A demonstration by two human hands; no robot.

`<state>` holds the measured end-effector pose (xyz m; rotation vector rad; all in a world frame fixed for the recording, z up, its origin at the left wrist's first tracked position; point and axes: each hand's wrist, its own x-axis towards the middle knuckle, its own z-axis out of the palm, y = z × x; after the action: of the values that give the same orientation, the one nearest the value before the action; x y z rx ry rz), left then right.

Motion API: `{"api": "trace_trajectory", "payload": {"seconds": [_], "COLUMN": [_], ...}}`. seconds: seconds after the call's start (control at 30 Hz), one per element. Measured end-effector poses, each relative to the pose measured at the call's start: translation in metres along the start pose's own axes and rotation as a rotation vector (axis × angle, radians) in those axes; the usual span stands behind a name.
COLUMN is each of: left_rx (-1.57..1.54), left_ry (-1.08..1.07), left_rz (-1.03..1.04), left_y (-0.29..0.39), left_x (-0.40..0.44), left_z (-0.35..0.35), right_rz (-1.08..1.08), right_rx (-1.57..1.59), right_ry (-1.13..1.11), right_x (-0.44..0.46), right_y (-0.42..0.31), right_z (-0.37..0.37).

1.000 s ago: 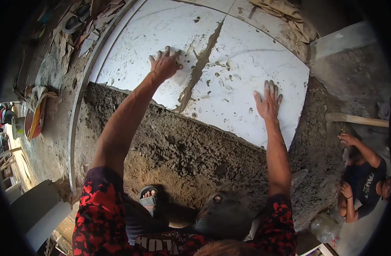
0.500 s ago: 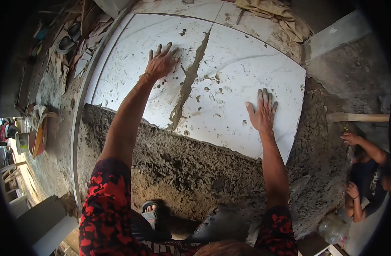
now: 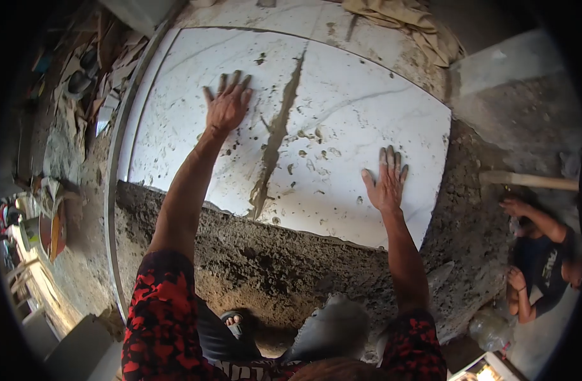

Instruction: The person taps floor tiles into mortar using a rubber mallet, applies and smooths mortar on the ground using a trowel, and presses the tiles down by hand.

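Two large white veined tiles lie side by side on wet mortar. My left hand point(image 3: 227, 105) rests flat on the left tile point(image 3: 176, 120), its fingers spread. On the right tile point(image 3: 361, 184) my right hand point(image 3: 386, 181) also lies palm down, fingers stretched out and grey with mortar. Between the tiles runs an uneven gap of grey mortar point(image 3: 277, 133), widest around its middle. Lumps and smears of mortar dot both tile faces. Neither hand holds anything.
Dark rough mortar point(image 3: 253, 254) spreads before the tiles. A metal strip point(image 3: 111, 209) borders them on the left. Beige cloth point(image 3: 408, 22) lies at the back. At right are another person point(image 3: 539, 260), a wooden handle point(image 3: 529, 180) and a clear plastic bottle point(image 3: 490, 330).
My left hand has shifted slightly left and turned on its tile. My right hand stays at about the same place on its tile. The camera view has tilted a little.
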<state>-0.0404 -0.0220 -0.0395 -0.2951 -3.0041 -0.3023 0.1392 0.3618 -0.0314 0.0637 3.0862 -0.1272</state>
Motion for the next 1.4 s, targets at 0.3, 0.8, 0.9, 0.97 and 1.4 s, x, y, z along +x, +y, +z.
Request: {"api": "trace_trajectory", "payload": {"seconds": [0.3,0.8,0.9,0.97,1.4], "left_rx": [-0.435,0.219,0.261,0.277,0.248], "left_ry": [0.154,-0.282,-0.331,-0.335,-0.250], "left_rz": [0.080,0.542,0.453,0.417,0.445], "left_y": [-0.011,-0.021,-0.012,-0.012,-0.007], "left_x": [-0.025,-0.228,-0.235,-0.241,-0.244], "left_z": [0.005,-0.058,-0.054,-0.051,-0.057], "right_rz": [-0.017,-0.018,-0.088,-0.106,0.009], "right_rx": [-0.037,-0.015,0.071,0.114,0.384], "right_ry": [0.072,0.098,0.098,0.084,0.131], "right_x": [-0.001,-0.015,-0.046,-0.069,-0.225], "right_y": [0.005,0.003,0.000,-0.004,0.010], "right_z": [0.006,0.011,0.014,0.010,-0.012]}}
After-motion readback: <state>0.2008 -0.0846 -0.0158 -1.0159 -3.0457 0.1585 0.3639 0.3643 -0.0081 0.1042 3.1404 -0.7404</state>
